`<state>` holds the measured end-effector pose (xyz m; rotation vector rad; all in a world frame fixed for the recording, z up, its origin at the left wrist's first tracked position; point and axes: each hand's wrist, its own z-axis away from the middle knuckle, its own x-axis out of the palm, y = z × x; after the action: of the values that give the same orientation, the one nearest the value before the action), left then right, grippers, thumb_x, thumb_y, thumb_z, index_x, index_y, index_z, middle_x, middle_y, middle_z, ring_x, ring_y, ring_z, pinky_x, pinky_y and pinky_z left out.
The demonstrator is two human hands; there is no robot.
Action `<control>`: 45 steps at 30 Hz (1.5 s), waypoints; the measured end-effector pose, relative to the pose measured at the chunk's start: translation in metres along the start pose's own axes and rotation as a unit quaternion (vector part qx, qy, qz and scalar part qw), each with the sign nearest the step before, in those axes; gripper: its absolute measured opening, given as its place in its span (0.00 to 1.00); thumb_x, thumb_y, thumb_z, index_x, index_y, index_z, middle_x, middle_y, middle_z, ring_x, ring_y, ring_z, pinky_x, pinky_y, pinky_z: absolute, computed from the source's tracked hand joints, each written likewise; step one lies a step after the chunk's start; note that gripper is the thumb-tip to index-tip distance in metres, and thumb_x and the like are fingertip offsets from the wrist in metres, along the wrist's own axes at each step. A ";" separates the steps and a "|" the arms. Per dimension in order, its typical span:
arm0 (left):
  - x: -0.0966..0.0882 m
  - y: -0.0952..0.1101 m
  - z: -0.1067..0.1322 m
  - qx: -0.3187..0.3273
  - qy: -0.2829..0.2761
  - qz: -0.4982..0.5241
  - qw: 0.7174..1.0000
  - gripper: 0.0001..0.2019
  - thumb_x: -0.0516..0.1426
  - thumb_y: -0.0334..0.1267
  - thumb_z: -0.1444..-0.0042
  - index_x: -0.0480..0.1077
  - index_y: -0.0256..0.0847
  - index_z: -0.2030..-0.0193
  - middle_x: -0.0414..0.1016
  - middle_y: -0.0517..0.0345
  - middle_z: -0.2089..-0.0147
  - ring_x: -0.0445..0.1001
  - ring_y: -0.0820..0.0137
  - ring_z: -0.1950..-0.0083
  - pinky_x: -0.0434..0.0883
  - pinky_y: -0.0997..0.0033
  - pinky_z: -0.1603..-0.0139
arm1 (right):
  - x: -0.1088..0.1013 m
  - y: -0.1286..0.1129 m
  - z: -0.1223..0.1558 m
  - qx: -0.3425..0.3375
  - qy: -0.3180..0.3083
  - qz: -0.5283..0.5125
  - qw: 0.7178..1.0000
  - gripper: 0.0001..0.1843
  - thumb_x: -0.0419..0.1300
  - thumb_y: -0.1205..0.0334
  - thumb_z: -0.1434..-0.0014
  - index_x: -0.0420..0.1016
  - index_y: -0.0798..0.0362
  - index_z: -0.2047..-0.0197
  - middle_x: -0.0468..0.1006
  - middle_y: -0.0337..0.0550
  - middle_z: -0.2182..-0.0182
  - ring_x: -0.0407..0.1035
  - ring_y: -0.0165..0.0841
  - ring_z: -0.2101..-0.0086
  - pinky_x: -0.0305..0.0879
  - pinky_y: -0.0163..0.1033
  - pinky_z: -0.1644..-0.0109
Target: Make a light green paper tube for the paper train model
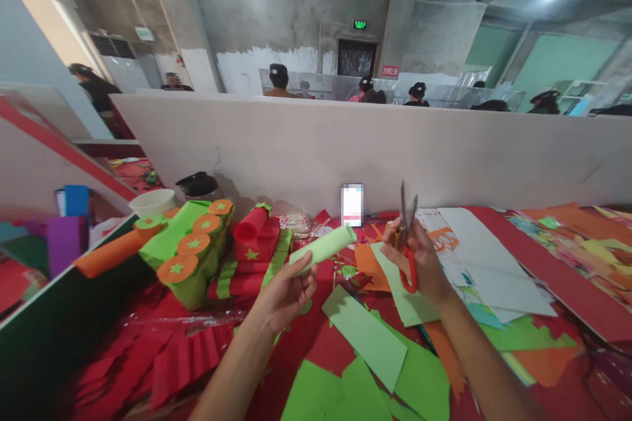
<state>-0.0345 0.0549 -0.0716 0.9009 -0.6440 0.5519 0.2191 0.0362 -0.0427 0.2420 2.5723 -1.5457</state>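
My left hand (289,293) is closed on a light green paper roll (323,245), thumb on top, with the roll pointing up to the right. In my right hand (419,260) is a pair of scissors (409,217) with red handles; the blades point upward and stand slightly apart. Below and between my hands lie a pale green paper strip (368,335) and brighter green sheets (320,391). To the left of my left hand sits a paper model with green and orange wheels (178,270) marked with stars, beside a red paper model (257,250) with green strips.
A white partition (306,145) runs along the back, with a phone (352,205) leaning on it. White sheets (498,263) and coloured scraps (582,243) cover the right side. Red folded strips (182,362) lie front left. A white bowl (153,202) stands at back left. People sit beyond the partition.
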 end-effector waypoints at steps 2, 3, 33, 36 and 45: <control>-0.002 -0.001 -0.001 -0.008 0.004 -0.003 1.000 0.06 0.64 0.27 0.47 0.71 0.35 0.63 0.75 0.57 0.73 0.74 0.78 0.77 0.75 0.83 0.75 | 0.009 0.002 -0.006 -0.039 -0.016 -0.007 0.999 0.17 0.67 0.58 0.45 0.65 0.43 0.56 0.75 0.40 0.60 0.70 0.36 0.62 0.67 0.43 0.54; -0.002 -0.002 -0.001 -0.014 0.006 -0.006 1.000 0.07 0.64 0.27 0.47 0.71 0.35 0.63 0.75 0.57 0.73 0.75 0.78 0.77 0.75 0.83 0.75 | 0.012 0.003 -0.006 -0.052 -0.030 0.001 0.998 0.17 0.68 0.58 0.46 0.64 0.43 0.57 0.75 0.41 0.59 0.70 0.37 0.61 0.67 0.44 0.54; 0.002 -0.021 -0.012 0.286 0.040 -0.356 0.889 0.14 0.65 0.45 0.51 0.76 0.37 0.61 0.73 0.54 0.61 0.67 0.76 0.72 0.65 0.78 0.74 | 0.018 0.036 -0.017 0.122 0.068 -0.113 0.984 0.21 0.71 0.62 0.54 0.67 0.47 0.59 0.71 0.33 0.69 0.68 0.28 0.71 0.65 0.32 0.66; -0.001 -0.018 -0.013 0.407 0.071 -0.413 0.812 0.11 0.64 0.44 0.52 0.77 0.38 0.67 0.69 0.54 0.56 0.65 0.75 0.70 0.66 0.75 0.68 | 0.014 0.045 -0.019 0.170 0.092 -0.160 0.968 0.23 0.72 0.62 0.57 0.67 0.47 0.60 0.71 0.31 0.71 0.63 0.25 0.77 0.60 0.30 0.76; 0.000 -0.020 -0.007 0.261 -0.031 -0.385 0.885 0.16 0.62 0.47 0.48 0.75 0.37 0.58 0.70 0.63 0.78 0.63 0.75 0.78 0.62 0.78 0.78 | 0.026 0.043 -0.013 0.195 0.066 -0.207 0.956 0.22 0.71 0.66 0.56 0.68 0.48 0.59 0.70 0.31 0.71 0.62 0.23 0.78 0.60 0.29 0.75</control>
<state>-0.0193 0.0502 -0.0854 1.5824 -0.1386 -0.0420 0.2023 0.0691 -0.0784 -0.1794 2.5003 -2.2563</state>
